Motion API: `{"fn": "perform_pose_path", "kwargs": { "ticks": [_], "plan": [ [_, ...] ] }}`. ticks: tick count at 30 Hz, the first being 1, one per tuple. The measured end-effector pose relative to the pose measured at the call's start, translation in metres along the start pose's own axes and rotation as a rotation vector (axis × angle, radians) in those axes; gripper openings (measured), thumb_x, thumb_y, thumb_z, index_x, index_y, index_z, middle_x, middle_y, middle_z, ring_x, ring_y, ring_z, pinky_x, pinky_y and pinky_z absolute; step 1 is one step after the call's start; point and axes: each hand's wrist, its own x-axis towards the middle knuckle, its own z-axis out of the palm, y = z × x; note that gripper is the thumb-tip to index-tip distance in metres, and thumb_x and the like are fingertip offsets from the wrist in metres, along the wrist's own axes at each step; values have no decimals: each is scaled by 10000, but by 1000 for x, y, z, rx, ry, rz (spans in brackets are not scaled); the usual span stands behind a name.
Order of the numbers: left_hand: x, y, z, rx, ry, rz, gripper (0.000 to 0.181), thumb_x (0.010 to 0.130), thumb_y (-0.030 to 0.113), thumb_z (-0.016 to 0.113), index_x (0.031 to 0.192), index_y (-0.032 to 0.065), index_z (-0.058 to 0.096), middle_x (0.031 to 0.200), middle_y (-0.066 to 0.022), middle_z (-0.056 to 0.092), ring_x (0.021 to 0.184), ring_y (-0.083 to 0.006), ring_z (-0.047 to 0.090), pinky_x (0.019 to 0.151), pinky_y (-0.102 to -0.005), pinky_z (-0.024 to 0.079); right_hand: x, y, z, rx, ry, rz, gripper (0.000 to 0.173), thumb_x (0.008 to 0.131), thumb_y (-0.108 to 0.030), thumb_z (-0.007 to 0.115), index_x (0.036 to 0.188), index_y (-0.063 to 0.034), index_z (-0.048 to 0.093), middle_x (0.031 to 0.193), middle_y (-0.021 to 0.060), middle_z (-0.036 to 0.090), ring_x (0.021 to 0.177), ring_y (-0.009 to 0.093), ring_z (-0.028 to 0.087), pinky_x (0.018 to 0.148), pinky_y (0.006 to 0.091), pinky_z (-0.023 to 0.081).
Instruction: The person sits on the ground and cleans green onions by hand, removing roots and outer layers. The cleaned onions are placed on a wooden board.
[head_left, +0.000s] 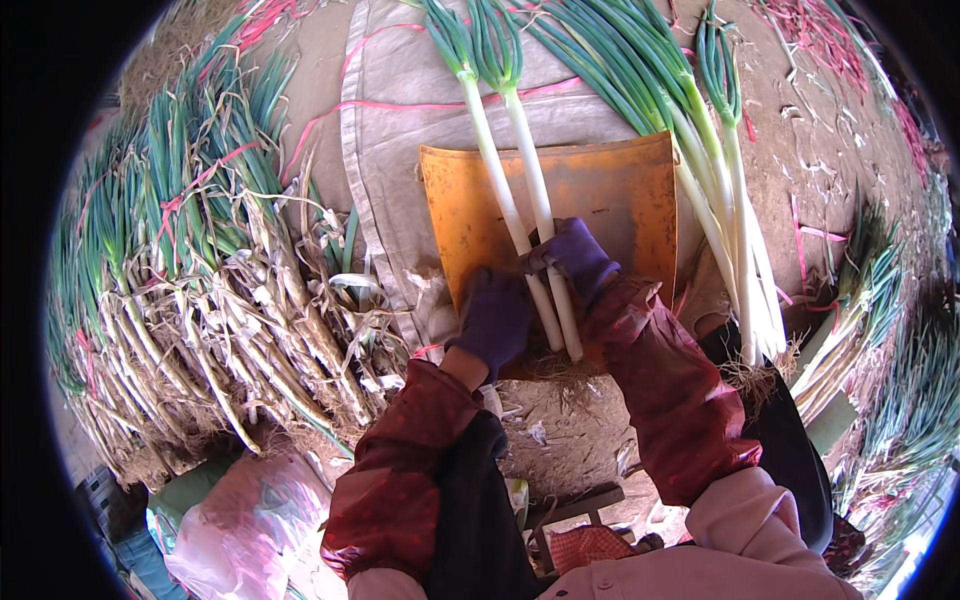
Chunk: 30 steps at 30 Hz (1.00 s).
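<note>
Two clean leeks or large green onions (529, 157) lie lengthwise over an orange, dirt-stained curved sheet (637, 195), roots towards me and green leaves away. My right hand (574, 255), in a purple glove, is closed around their white stalks. Just left of the stalks is my left hand (495, 315), also purple-gloved and blurred; whether it holds anything I cannot tell. To the right, a bunch of similar peeled white-stalked onions (720, 180) leans beside the sheet, its roots by my right leg.
A large pile of unpeeled onions (217, 300) with dry leaves fills the left. Pink ties (420, 105) cross a pale cloth (390, 172) on the dirt floor. A pink-white plastic bag (240, 517) sits at lower left. More onions (847, 322) lie at the right.
</note>
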Motion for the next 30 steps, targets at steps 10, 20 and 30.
{"fn": "perform_pose_path", "kwargs": {
  "ticks": [10, 20, 30],
  "plan": [
    [0, -2, -5, -16, 203, 4, 280, 695, 292, 649, 940, 172, 714, 1035, -44, 597, 1080, -271, 470, 921, -490, 338, 15, 47, 2, 667, -110, -193, 67, 666, 88, 640, 716, 120, 609, 705, 224, 655, 645, 287, 674, 545, 358, 522],
    [12, -13, -26, 11, -65, -32, 198, 737, 274, 625, 828, 120, 709, 995, -70, 612, 987, -266, 536, 837, -448, 420, 22, 78, 16, 394, 205, -117, 177, 708, 17, 628, 862, 102, 645, 756, 142, 675, 614, 208, 639, 555, 307, 527],
    [89, -34, -21, -536, 198, -661, 477, 777, 293, 666, 1096, -11, 482, 902, -225, 664, 814, -406, 657, 728, -491, 521, 6, 62, 28, 236, 308, -92, 237, 708, -83, 752, 891, 29, 651, 699, 59, 630, 542, 114, 556, 464, 269, 425]
  ]
}}
